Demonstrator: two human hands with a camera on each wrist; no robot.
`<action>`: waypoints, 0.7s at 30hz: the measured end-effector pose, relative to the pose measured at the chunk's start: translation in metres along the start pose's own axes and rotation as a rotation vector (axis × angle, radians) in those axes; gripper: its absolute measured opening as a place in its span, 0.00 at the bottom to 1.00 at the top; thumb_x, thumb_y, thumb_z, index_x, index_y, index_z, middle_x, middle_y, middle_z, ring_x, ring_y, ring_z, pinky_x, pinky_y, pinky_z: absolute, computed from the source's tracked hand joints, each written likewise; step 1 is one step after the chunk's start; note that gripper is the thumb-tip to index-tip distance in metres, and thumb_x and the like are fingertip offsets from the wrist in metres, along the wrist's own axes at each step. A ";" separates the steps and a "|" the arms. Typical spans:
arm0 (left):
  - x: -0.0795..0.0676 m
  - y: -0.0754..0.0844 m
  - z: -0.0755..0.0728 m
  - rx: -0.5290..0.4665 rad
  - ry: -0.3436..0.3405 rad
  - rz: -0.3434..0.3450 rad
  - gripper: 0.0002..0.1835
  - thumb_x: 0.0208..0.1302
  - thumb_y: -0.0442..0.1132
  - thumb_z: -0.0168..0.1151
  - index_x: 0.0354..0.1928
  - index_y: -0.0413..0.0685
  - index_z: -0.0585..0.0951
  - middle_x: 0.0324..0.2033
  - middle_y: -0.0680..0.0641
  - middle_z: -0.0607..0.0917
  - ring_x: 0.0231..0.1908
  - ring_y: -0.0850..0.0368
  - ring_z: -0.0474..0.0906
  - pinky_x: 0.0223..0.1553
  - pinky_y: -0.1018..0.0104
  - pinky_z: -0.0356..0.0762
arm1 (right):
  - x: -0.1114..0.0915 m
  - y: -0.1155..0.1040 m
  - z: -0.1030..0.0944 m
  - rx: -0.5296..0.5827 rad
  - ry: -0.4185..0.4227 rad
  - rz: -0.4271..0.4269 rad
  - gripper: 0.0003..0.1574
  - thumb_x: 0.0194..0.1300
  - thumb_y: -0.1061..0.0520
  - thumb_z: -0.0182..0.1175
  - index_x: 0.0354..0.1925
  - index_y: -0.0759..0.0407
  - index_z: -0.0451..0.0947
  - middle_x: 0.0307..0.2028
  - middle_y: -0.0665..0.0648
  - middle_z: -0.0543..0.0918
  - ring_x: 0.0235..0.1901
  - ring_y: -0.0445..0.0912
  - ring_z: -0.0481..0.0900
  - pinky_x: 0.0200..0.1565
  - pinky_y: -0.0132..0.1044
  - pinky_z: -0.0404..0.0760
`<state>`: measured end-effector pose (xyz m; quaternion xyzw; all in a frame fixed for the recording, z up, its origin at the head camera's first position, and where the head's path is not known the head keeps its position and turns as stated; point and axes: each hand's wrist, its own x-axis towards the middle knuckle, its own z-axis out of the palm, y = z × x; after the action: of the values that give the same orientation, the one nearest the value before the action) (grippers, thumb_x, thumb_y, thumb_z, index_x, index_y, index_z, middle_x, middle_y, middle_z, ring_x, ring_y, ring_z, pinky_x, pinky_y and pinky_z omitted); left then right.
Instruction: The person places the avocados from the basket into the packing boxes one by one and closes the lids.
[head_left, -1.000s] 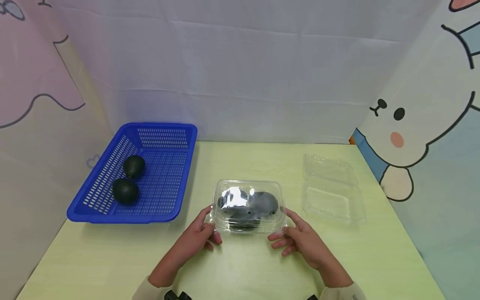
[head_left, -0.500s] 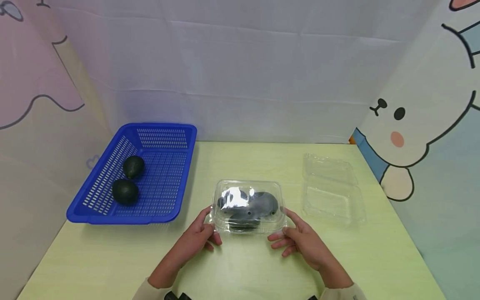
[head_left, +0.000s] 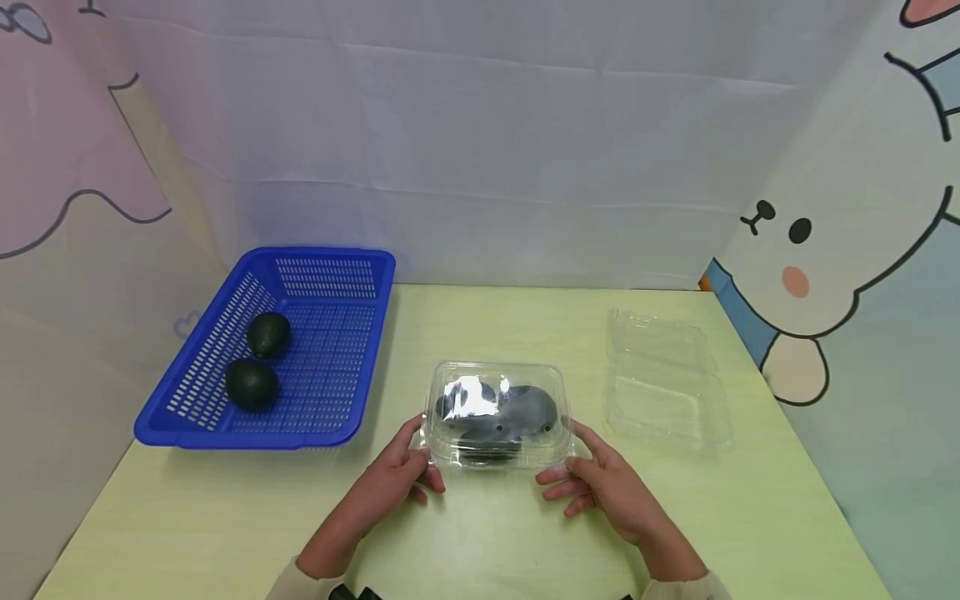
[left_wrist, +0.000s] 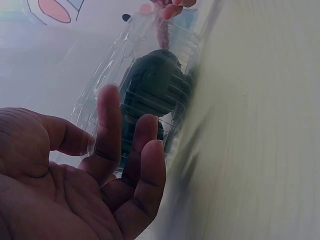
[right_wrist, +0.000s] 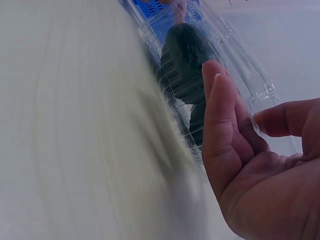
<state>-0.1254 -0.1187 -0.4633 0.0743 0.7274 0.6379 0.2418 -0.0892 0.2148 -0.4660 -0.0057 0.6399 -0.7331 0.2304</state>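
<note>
A clear plastic clamshell container (head_left: 536, 454), lid down, sits at the middle front of the table with dark green avocados (head_left: 528, 408) inside. Glare on the lid hides part of them. My left hand (head_left: 397, 471) pinches the container's left front corner between thumb and forefinger. At the right front corner, my right hand (head_left: 600, 479) pinches the edge the same way. In the left wrist view the left thumb (left_wrist: 75, 139) presses the rim while the other fingers bend loosely alongside. The right wrist view shows the right thumb (right_wrist: 272, 120) on the rim.
A blue perforated basket (head_left: 322, 358) stands at the left, with two avocados (head_left: 252, 383) along its left side. An opened clear clamshell (head_left: 663, 379) lies to the right on the pale table (head_left: 480, 550). Behind hangs a white cloth backdrop (head_left: 480, 167) with cartoon prints at the sides.
</note>
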 end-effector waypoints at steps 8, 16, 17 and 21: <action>0.000 0.001 0.000 0.009 -0.007 0.003 0.34 0.75 0.31 0.43 0.80 0.44 0.50 0.29 0.42 0.86 0.34 0.50 0.84 0.34 0.59 0.82 | 0.000 0.002 0.000 0.008 -0.007 -0.005 0.44 0.82 0.60 0.46 0.83 0.57 0.34 0.49 0.70 0.87 0.42 0.53 0.90 0.34 0.40 0.87; -0.001 0.005 -0.001 0.000 -0.007 -0.009 0.35 0.75 0.31 0.44 0.81 0.47 0.51 0.29 0.42 0.86 0.34 0.50 0.84 0.34 0.58 0.82 | 0.001 0.003 -0.001 0.006 0.000 0.001 0.43 0.82 0.60 0.46 0.83 0.56 0.35 0.48 0.67 0.88 0.42 0.52 0.90 0.35 0.39 0.87; -0.001 0.005 -0.001 -0.002 -0.006 -0.010 0.35 0.75 0.31 0.44 0.81 0.47 0.51 0.29 0.42 0.87 0.34 0.50 0.84 0.33 0.58 0.82 | 0.001 0.003 -0.001 0.006 0.000 -0.001 0.43 0.82 0.60 0.46 0.83 0.57 0.36 0.48 0.68 0.87 0.42 0.52 0.90 0.35 0.39 0.87; -0.002 0.008 0.000 -0.012 0.001 -0.016 0.35 0.75 0.31 0.45 0.81 0.47 0.51 0.29 0.41 0.87 0.34 0.50 0.85 0.33 0.58 0.82 | 0.001 0.004 -0.002 0.009 0.004 0.003 0.43 0.82 0.60 0.45 0.83 0.56 0.36 0.48 0.68 0.87 0.42 0.52 0.90 0.35 0.39 0.87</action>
<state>-0.1252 -0.1188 -0.4552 0.0667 0.7244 0.6402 0.2468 -0.0896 0.2154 -0.4707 -0.0021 0.6370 -0.7356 0.2303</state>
